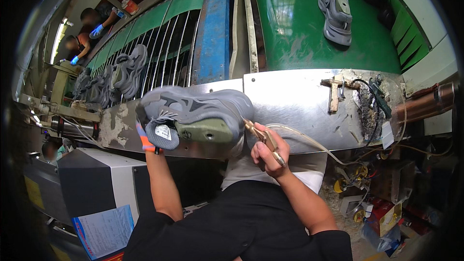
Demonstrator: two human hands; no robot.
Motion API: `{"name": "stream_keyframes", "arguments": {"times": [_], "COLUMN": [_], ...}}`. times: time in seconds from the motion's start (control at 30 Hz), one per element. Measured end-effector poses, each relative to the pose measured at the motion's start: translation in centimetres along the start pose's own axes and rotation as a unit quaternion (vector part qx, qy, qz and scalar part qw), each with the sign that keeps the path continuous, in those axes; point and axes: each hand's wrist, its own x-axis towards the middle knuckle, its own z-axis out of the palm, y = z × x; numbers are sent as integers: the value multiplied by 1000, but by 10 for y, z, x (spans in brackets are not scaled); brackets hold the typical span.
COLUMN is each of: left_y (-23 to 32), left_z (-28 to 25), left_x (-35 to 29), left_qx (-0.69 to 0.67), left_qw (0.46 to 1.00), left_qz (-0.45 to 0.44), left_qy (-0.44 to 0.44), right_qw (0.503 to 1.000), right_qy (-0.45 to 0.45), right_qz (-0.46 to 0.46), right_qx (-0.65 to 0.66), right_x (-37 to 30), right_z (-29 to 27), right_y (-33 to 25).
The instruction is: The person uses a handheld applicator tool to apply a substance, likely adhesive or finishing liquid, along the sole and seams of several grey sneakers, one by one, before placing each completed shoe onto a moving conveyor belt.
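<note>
Gripping the grey shoe (193, 111) from below, the left hand (147, 142) holds it at the metal worktop's (299, 101) front edge; the right hand (268, 152) clenches a brass nozzle tool (263, 137) at its heel.

A shoe (193, 116) was held over the near edge of a metal shelf (299, 101), with the left hand (147, 142) under its left end. The right hand (270, 152) was set just right of the shoe, and a nozzle (258, 133) in it touched the shoe's right end. A hose (314, 142) ran right from the nozzle. Beyond the shelf, a second shoe (337, 12) lay on a belt (290, 34) at far right. More shoes (118, 75) sat on a rack (164, 43) at far left.
</note>
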Motion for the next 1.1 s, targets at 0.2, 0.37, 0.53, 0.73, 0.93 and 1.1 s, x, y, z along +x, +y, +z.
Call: {"name": "stream_keyframes", "arguments": {"times": [0.2,0.37,0.53,0.73,0.93,1.1], "left_y": [-8,-9,-6,-24,-34,-41], "left_z": [-27,-18,-1,19,39,47], "left_x": [-92,-163,-192,-199,-203,-202], "left_qx": [249,273,453,326,246,126], "left_qw": [962,960,884,916,919,925], "left_qz": [106,-65,-92,-220,-300,-356], "left_qy": [21,22,-74,-83,-65,-47], "right_qw": [999,996,997,995,996,995], "right_qy": [-3,-1,1,13,-7,-7], "right_qz": [36,22,36,32,24,48], "right_qx": [2,-87,-71,-98,-91,-83], "right_x": [28,39,41,39,37,31], "right_z": [23,35,37,37,38,35], "right_y": [15,25,31,33,31,27]}}
